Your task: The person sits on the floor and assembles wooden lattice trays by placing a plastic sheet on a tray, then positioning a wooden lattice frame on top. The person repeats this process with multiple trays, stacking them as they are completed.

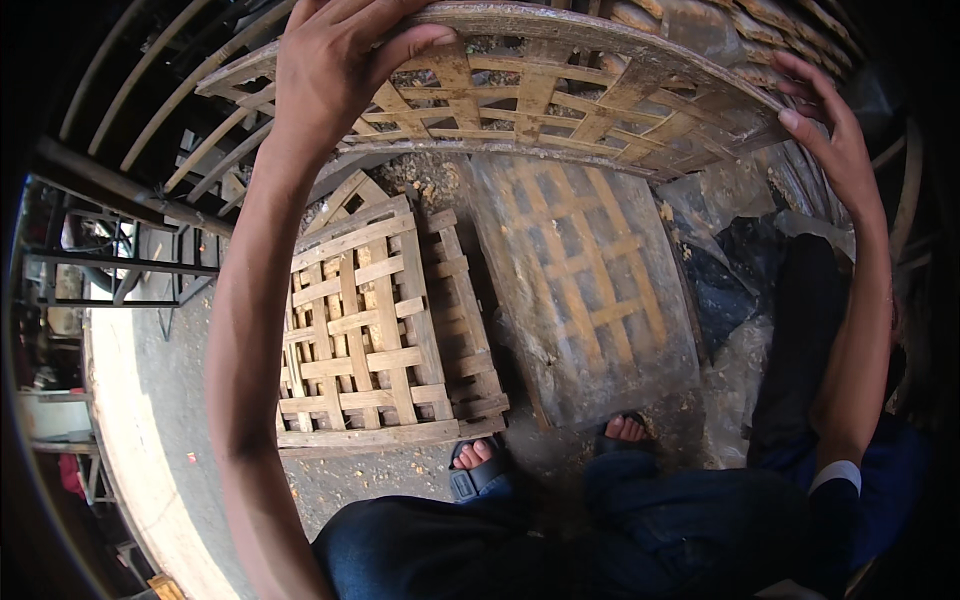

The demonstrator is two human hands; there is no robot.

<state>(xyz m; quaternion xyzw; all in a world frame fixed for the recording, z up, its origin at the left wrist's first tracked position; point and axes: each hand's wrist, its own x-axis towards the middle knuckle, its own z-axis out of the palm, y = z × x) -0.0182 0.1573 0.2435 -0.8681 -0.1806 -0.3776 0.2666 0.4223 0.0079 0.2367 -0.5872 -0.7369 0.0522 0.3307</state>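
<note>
Woven slat panel [532, 100], raised: left hand [340, 55], grip on upper rim; right hand [835, 130], thumb at right end. Below: two slat lattices [393, 358], overlapping, on floor [330, 490]; third lattice [612, 312] under cloudy plastic sheet [575, 385]. Dark sandals [465, 486], worn.

Arms [262, 340] reach forward, left grip [338, 52] apparently curled, right grip [826, 128] loosely bent.

You are holding up a woven slat panel [533, 97]; it is spanning crosswise before you, its brown, open lattice showing stains and wear.
</note>
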